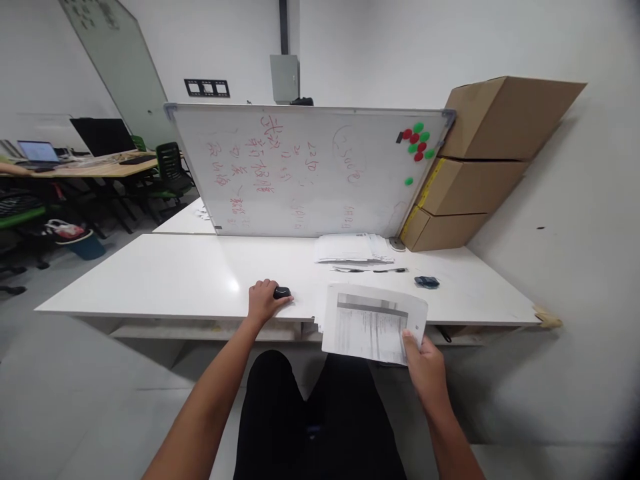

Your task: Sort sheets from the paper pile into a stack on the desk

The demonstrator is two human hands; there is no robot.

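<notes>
My left hand [263,301] rests on the white desk [200,273], its fingers closed around a small black object [282,292] with a rounded end. Most of that object is hidden by the hand, so its kind cannot be told. Held by its lower right corner, a printed sheet of paper [373,327] is tilted over the desk's front edge in my right hand [425,367]. The thumb lies on top and the fingers are beneath. Whether it is one sheet or several cannot be made out.
A stack of papers [350,248] lies at the back, with thin dark pens [390,271] before it and a dark packet [427,282] to the right. A whiteboard [310,173] leans behind. Cardboard boxes [475,187] are stacked at right. A shelf [280,330] runs under the desktop.
</notes>
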